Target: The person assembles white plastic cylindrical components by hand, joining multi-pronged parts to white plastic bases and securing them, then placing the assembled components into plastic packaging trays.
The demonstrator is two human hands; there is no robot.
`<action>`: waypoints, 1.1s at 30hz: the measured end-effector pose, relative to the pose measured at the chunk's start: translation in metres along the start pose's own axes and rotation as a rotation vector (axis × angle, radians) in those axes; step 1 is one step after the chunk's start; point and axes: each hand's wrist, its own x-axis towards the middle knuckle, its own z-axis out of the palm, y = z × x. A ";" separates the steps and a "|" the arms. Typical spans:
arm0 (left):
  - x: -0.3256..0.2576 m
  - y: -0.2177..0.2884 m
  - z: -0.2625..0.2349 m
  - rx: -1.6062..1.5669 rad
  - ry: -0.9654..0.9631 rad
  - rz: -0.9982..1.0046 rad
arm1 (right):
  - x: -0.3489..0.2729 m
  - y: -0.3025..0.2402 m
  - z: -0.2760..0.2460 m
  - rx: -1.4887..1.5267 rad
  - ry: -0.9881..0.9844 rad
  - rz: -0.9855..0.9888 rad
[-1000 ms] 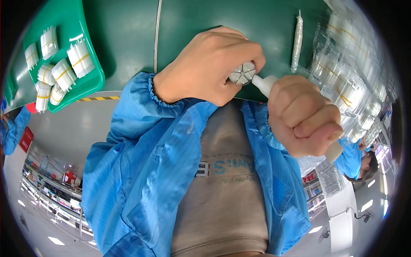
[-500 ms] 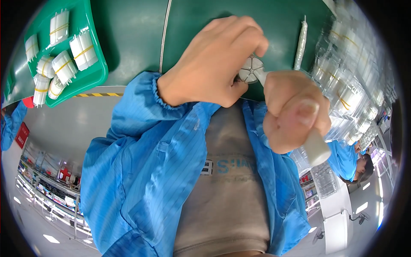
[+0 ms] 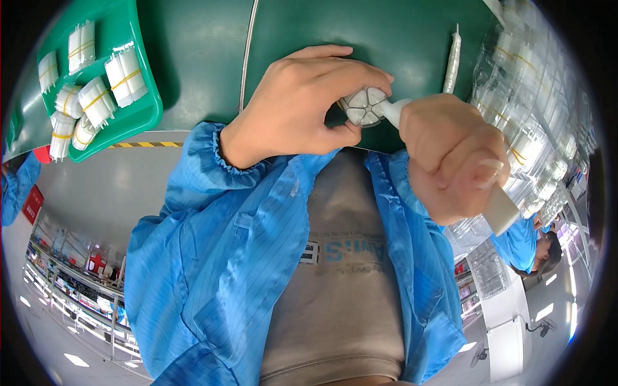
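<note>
we gripped segmented white piece (image 3: 365,107) btwn thumb + fingers of l hand (image 3: 290,109), over green table (image 3: 193,64) nr its edge; prob so end face showed twd r hand (image 3: 450,161). that one we had fisted round white nozzled tool (image 3: 501,212), butt poking out below, likely for firm, steady aim. tip at face's rim; touching or just off, couldn't tell. green tray (image 3: 152,106) w/ banded tube bundles (image 3: 125,76) sat to our l, clear packs (image 3: 515,116) to r, prob for easy reach.
</note>
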 end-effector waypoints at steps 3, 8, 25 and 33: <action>-0.001 -0.001 -0.002 0.008 -0.008 0.002 | -0.002 0.003 0.003 0.072 0.049 0.011; -0.001 0.006 0.003 0.048 0.105 -0.021 | -0.012 0.009 0.005 0.255 0.182 0.027; -0.001 0.000 -0.005 -0.077 -0.003 -0.030 | 0.002 0.002 -0.003 0.162 -0.025 0.014; -0.002 0.000 -0.006 0.163 0.177 0.076 | 0.000 0.010 0.000 0.116 -0.034 -0.070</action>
